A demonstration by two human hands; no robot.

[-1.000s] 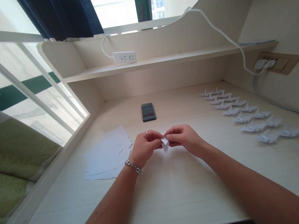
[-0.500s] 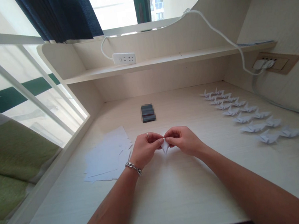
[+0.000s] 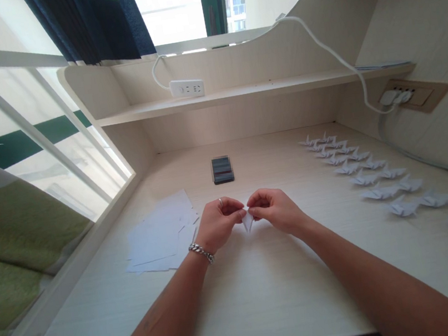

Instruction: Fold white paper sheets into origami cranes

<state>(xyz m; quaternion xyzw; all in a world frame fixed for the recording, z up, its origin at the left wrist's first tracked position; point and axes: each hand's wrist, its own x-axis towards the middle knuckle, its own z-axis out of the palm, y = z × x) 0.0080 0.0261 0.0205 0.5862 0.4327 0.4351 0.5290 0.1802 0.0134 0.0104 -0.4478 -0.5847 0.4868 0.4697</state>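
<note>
Between my two hands is a small white folded paper [image 3: 248, 223], its pointed end toward me. My left hand [image 3: 220, 222], with a ring and a chain bracelet, pinches the paper's left side between thumb and fingers. From the other side, my right hand [image 3: 274, 210] pinches its right edge. Both sets of fingertips nearly meet at the top of the piece and hide part of it. Left of my left hand lies a loose pile of white paper sheets [image 3: 154, 237]. A dark phone-like object [image 3: 222, 169], its face blurred, rests beyond my hands.
Several folded paper cranes [image 3: 362, 176] stand in rows along the right side of the desk [image 3: 245, 311]. A power strip [image 3: 187, 88] sits on the back shelf [image 3: 246, 93]. A white cable [image 3: 328, 50] runs to the wall socket [image 3: 419, 94]. White rails [image 3: 34, 134] border the left.
My fingertips have parted very slightly at the top of the folded paper. Otherwise both hands stay in the same place, and the things around them have not moved.
</note>
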